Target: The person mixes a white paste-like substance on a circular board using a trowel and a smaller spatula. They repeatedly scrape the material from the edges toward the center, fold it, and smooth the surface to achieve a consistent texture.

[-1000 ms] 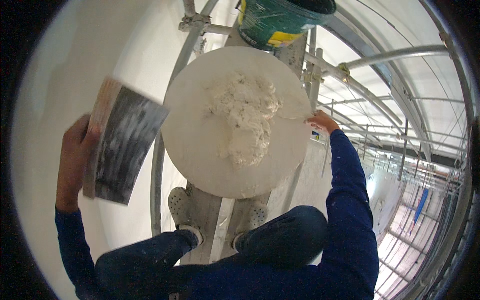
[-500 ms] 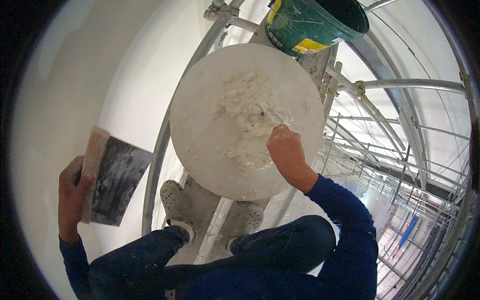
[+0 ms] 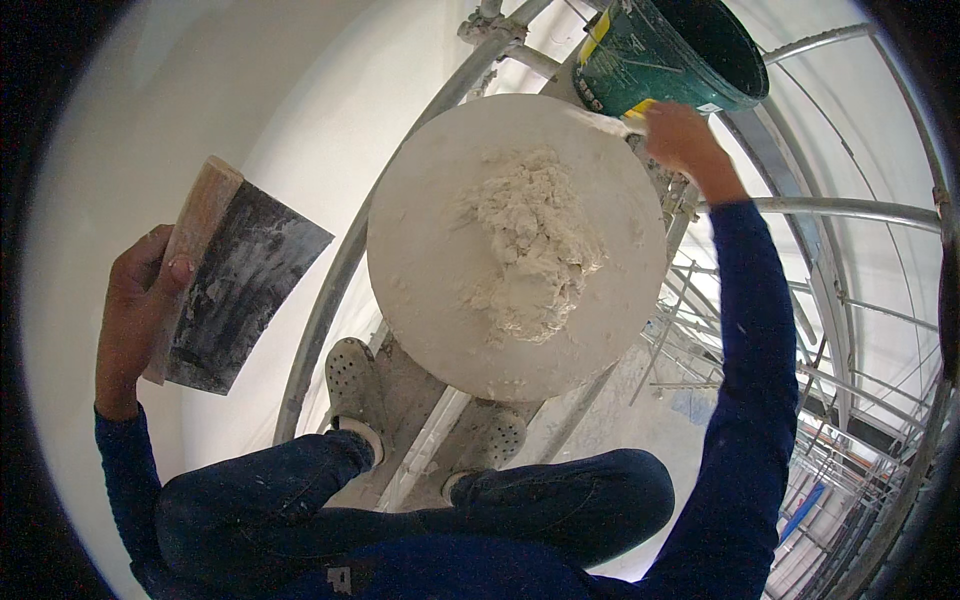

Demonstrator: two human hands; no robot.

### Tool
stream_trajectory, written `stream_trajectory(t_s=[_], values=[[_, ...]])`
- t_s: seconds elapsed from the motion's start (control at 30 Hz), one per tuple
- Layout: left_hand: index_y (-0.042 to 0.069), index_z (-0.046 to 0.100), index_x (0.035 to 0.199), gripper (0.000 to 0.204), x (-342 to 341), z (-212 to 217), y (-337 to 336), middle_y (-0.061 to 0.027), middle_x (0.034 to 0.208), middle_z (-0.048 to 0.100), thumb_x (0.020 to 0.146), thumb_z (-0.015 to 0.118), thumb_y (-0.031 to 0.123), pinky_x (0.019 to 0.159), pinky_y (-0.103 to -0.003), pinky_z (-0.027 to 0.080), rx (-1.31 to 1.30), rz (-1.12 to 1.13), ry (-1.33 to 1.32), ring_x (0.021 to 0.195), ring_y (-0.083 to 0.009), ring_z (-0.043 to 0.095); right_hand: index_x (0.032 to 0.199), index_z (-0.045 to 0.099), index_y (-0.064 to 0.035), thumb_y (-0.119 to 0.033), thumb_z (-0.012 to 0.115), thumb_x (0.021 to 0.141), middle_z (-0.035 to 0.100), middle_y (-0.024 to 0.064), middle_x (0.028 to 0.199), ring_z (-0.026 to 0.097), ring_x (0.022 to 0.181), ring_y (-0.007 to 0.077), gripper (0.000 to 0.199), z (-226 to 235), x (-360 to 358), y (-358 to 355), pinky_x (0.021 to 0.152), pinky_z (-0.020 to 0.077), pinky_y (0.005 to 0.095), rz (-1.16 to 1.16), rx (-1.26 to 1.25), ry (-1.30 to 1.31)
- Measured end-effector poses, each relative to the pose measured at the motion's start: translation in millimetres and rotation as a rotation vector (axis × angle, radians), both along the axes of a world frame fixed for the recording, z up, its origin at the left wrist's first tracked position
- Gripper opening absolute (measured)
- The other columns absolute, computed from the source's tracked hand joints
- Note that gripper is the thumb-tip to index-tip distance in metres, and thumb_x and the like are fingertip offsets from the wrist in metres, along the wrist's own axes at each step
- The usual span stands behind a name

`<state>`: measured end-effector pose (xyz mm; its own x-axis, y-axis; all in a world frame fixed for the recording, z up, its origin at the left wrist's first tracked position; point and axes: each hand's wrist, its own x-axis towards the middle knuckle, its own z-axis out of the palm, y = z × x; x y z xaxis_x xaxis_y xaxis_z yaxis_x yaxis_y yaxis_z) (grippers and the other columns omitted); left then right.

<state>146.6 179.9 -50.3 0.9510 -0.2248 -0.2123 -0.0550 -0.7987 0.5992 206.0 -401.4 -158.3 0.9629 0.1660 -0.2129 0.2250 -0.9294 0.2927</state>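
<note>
Scaffold rails (image 3: 820, 208), perforated clogs (image 3: 355, 385)

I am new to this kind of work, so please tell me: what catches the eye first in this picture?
A big round white board with a heap of pale plaster fills the middle. The left hand holds a wide scraper with a wooden grip beside the white wall, while the right hand reaches to the green bucket at the top, on the metal scaffold.

dark blue long sleeves (image 3: 745, 330), blue trousers (image 3: 300, 490), perforated clogs (image 3: 352, 385)

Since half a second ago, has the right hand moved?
Yes. The right hand went from the plaster pile on the round white board up to the green bucket.
</note>
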Motion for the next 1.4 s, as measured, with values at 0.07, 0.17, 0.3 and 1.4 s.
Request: stream_trajectory(t_s=[0.07, 0.17, 0.3, 1.4], values=[[0.001, 0.061, 0.105, 0.061, -1, 0, -1, -0.0103, 0.084, 0.062, 0.085, 0.060, 0.058, 0.071, -0.035, 0.051, 0.017, -0.025, 0.009, 0.073, -0.0191, 0.062, 0.089, 0.068, -0.0031, -0.016, 0.056, 0.079, 0.068, 0.0175, 0.083, 0.068, 0.077, 0.0346, 0.020, -29, 21, 27, 0.068, 0.0550, 0.0455, 0.132, -0.047, -0.165], [0.001, 0.061, 0.105, 0.056, -4, 4, -2, -0.0101, 0.084, 0.062, 0.086, 0.060, 0.054, 0.072, -0.035, 0.051, 0.001, -0.011, 0.050, 0.075, -0.0184, 0.062, 0.081, 0.069, -0.0065, -0.016, 0.053, 0.082, 0.068, 0.0140, 0.077, 0.068, 0.073, 0.0315, 0.019, -59, 28, 65, 0.063, 0.0545, 0.0440, 0.220, -0.053, -0.206], [0.001, 0.061, 0.105, 0.050, -3, 3, 4, -0.0098, 0.085, 0.062, 0.089, 0.060, 0.049, 0.073, -0.034, 0.050, 0.061, 0.010, 0.076, 0.077, -0.0177, 0.061, 0.077, 0.067, -0.0082, -0.015, 0.054, 0.080, 0.067, 0.0108, 0.077, 0.067, 0.075, 0.0315, 0.014, -74, -11, 76, 0.063, 0.0529, 0.0447, 0.248, -0.013, 0.021], [0.001, 0.063, 0.112, 0.055, 10, 8, -53, -0.0148, 0.085, 0.066, 0.087, 0.062, 0.049, 0.069, -0.035, 0.053, -0.190, -0.177, 0.027, 0.072, -0.0214, 0.065, 0.071, 0.069, -0.0107, -0.017, 0.056, 0.077, 0.067, 0.0107, 0.071, 0.068, 0.067, 0.0285, 0.015, -84, 3, 156, 0.057, 0.0516, 0.0425, 0.273, 0.055, -0.164]])
